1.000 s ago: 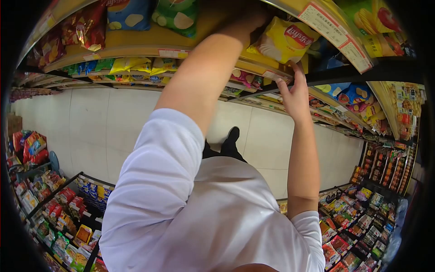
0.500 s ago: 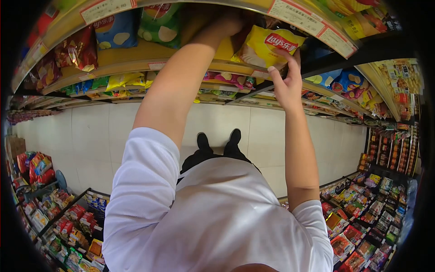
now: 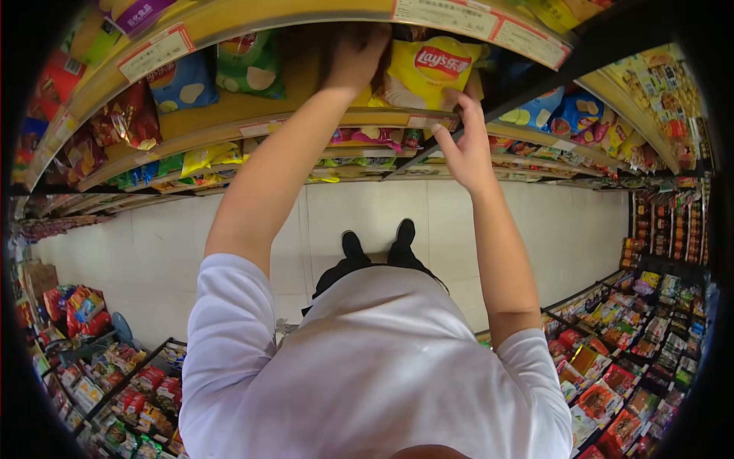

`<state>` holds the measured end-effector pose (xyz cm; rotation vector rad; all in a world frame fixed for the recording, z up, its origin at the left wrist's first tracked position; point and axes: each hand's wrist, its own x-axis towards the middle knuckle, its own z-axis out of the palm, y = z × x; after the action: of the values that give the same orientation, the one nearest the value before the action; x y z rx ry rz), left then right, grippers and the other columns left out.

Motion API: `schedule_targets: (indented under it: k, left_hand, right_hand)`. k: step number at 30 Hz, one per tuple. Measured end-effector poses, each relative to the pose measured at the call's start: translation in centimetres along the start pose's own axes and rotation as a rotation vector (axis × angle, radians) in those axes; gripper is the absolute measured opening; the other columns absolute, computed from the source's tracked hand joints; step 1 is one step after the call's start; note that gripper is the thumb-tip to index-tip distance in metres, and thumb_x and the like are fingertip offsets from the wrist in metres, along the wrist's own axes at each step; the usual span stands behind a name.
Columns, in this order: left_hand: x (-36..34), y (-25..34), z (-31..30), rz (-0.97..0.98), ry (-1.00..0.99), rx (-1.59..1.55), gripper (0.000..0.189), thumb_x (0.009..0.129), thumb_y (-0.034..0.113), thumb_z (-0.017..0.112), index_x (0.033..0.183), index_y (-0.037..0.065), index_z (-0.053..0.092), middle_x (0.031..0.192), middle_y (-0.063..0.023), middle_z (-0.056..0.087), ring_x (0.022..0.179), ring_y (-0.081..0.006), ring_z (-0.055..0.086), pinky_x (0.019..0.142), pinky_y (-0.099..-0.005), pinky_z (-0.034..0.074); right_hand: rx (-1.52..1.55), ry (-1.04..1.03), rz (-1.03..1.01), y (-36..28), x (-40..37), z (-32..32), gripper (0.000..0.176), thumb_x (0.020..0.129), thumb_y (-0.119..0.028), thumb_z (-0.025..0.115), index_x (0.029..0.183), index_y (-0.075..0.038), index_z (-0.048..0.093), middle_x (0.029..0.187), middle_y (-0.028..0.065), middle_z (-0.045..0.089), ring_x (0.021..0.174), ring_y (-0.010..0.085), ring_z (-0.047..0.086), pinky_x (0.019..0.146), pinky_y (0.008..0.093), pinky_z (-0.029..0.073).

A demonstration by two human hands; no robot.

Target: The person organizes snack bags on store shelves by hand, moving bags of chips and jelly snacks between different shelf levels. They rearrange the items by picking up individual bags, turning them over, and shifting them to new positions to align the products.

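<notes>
Two bare hands at a yellow crisp bag on a stocked shop shelf

The yellow crisp bag [image 3: 433,69] sits on the yellow shelf board [image 3: 186,122], near its front edge, with its printed face toward the viewer. At the bag's lower right corner is the right hand [image 3: 465,145]: its fingers appear to touch the bag, while the thumb stands well apart from them, before the shelf edge, so that the hand is spread and has no closed hold. To the bag's other side, the left hand [image 3: 358,57] reaches deeper under the upper shelf, fingers bent; shade covers the fingertips, and whether they hold anything cannot be told. The step in hand is judged to be steadying or adjusting the bag in its place. A further move on it would call for light, even pressure from both sides, since a puffed bag dents and slides easily, and for clearance below the upper shelf's price labels [image 3: 447,17]. Farther along the same board stand a green bag [image 3: 248,67], a blue bag [image 3: 183,83] and a red bag [image 3: 126,118]. Beneath lie the lower shelves' packets, then the pale floor tiles [image 3: 367,205] and the person's dark shoes [image 3: 403,231]
</notes>
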<state>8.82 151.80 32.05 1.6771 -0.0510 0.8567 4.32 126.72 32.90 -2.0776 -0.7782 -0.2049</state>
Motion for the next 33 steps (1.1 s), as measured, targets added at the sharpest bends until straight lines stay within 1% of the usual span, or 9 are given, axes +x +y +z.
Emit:
schedule_targets:
  k: [6, 8, 15, 17, 21, 25, 28, 31, 33]
  left_hand:
    - [-1.3, 1.4, 1.6, -0.233, -0.140, -0.015, 0.037, 0.096, 0.032, 0.071, 0.114, 0.000, 0.069, 0.094, -0.0115, 0.071, 0.084, -0.0191, 0.065, 0.082, -0.0331, 0.052]
    - [-1.6, 0.9, 1.6, -0.205, -0.094, -0.161, 0.036, 0.103, 0.030, 0.063, 0.125, 0.001, 0.062, 0.116, -0.0122, 0.067, 0.102, -0.0197, 0.062, 0.091, -0.0352, 0.050]
    - [-2.6, 3.0, 1.4, -0.535, -0.102, -0.282, 0.049, 0.107, 0.037, 0.053, 0.142, 0.003, 0.051, 0.133, -0.0139, 0.058, 0.115, -0.0217, 0.057, 0.099, -0.0359, 0.047]
    - [-3.0, 2.7, 2.5, -0.584, -0.055, -0.225, 0.055, 0.108, 0.042, 0.046, 0.147, 0.003, 0.045, 0.142, -0.0176, 0.053, 0.128, -0.0282, 0.053, 0.108, -0.0379, 0.042]
    - [-3.4, -5.7, 3.0, -0.136, -0.282, 0.364, 0.066, 0.107, 0.049, 0.042, 0.151, 0.001, 0.041, 0.146, -0.0313, 0.050, 0.138, -0.0450, 0.047, 0.118, -0.0431, 0.034]
    - [-5.3, 4.3, 0.9, -0.426, -0.040, 0.068, 0.054, 0.108, 0.042, 0.041, 0.144, 0.002, 0.047, 0.140, -0.0289, 0.056, 0.134, -0.0447, 0.051, 0.114, -0.0433, 0.038]
    - [-7.9, 4.1, -2.1, -0.115, 0.033, -0.009, 0.040, 0.110, 0.029, 0.045, 0.134, -0.002, 0.055, 0.129, -0.0157, 0.064, 0.119, -0.0260, 0.062, 0.105, -0.0367, 0.047]
    - [-14.6, 4.9, -7.8, -0.413, -0.046, -0.279, 0.038, 0.111, 0.032, 0.046, 0.127, 0.001, 0.058, 0.122, -0.0110, 0.067, 0.110, -0.0199, 0.066, 0.099, -0.0362, 0.052]
    - [-22.0, 3.2, -11.5, -0.735, -0.004, -0.324, 0.036, 0.110, 0.034, 0.050, 0.124, 0.003, 0.061, 0.118, -0.0096, 0.069, 0.105, -0.0188, 0.067, 0.095, -0.0358, 0.054]
  right_hand:
    - [0.033, -0.027, 0.064, 0.9, 1.2, -0.2, 0.059, 0.088, -0.011, 0.068, 0.142, -0.003, 0.046, 0.160, 0.0292, 0.034, 0.146, 0.0418, 0.040, 0.118, 0.0431, 0.037]
    - [0.112, -0.029, 0.104, 1.1, 1.6, -0.2, 0.060, 0.092, -0.006, 0.067, 0.145, 0.003, 0.041, 0.145, 0.0214, 0.049, 0.134, 0.0303, 0.052, 0.114, 0.0374, 0.040]
    - [0.109, -0.016, 0.100, -0.6, 0.2, -0.7, 0.063, 0.089, -0.013, 0.069, 0.144, 0.003, 0.042, 0.149, 0.0299, 0.046, 0.140, 0.0411, 0.047, 0.116, 0.0425, 0.039]
    - [0.014, -0.028, 0.064, -1.1, -0.7, -1.1, 0.066, 0.088, -0.012, 0.070, 0.146, 0.002, 0.041, 0.150, 0.0295, 0.046, 0.143, 0.0420, 0.044, 0.117, 0.0435, 0.038]
    - [-0.025, -0.057, 0.056, 0.0, -1.6, -0.5, 0.066, 0.088, -0.009, 0.070, 0.148, -0.002, 0.042, 0.157, 0.0290, 0.040, 0.146, 0.0428, 0.040, 0.118, 0.0432, 0.037]
    - [0.094, -0.003, 0.046, -0.7, -4.6, 0.1, 0.062, 0.088, -0.003, 0.068, 0.146, -0.003, 0.045, 0.158, 0.0240, 0.040, 0.144, 0.0371, 0.044, 0.115, 0.0425, 0.040]
    - [0.337, -0.171, 0.119, 1.6, -10.6, 1.6, 0.058, 0.089, -0.004, 0.070, 0.143, -0.005, 0.049, 0.149, 0.0174, 0.050, 0.136, 0.0275, 0.052, 0.109, 0.0405, 0.046]
    - [0.288, -0.610, 0.458, 3.5, -18.1, 3.9, 0.050, 0.091, -0.005, 0.070, 0.138, -0.002, 0.055, 0.137, 0.0150, 0.061, 0.128, 0.0261, 0.059, 0.104, 0.0387, 0.050]
    - [0.331, -0.798, 0.411, 3.5, -20.5, 5.4, 0.044, 0.091, -0.005, 0.070, 0.134, -0.001, 0.058, 0.130, 0.0144, 0.066, 0.125, 0.0270, 0.062, 0.105, 0.0384, 0.050]
